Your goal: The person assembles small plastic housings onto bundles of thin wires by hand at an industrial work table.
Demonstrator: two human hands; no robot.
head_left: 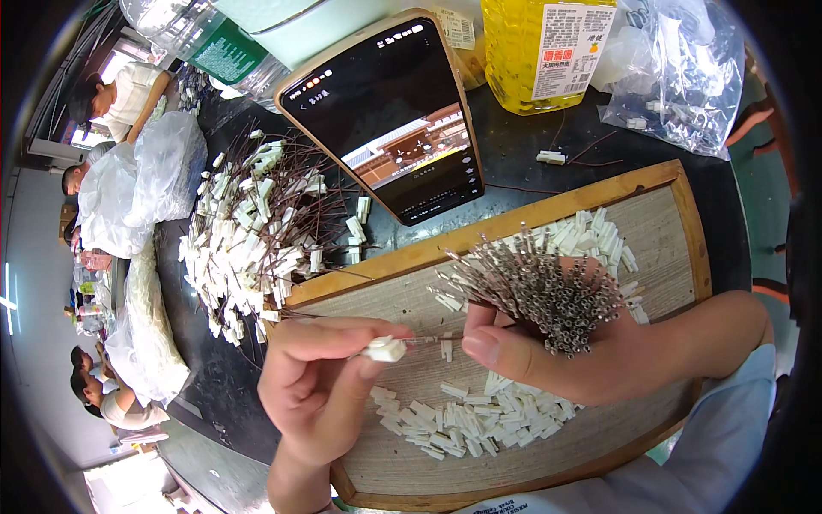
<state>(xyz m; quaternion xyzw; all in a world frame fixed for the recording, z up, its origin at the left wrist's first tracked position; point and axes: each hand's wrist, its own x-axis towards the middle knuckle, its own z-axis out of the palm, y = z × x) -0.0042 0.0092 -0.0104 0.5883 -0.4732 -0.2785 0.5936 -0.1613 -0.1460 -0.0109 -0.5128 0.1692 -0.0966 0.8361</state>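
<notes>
My left hand [317,385] pinches a small white plastic connector housing [385,349] between thumb and fingers. My right hand [599,364] is closed around a thick bundle of thin brown wires [548,295], whose crimped metal ends fan out. From the right thumb and forefinger one wire reaches toward the housing; whether its end sits inside cannot be made out. Both hands are above a wood-framed tray [659,223]. Loose white housings [479,420] lie on the tray, in front of the hands and behind the bundle.
Left of the tray is a heap of wired white connectors [248,231]. A phone [402,128] leans upright behind the tray, beside a bottle of yellow liquid [522,60] and a clear bag [685,77]. Plastic bags [137,188] lie farther left; other people sit beyond.
</notes>
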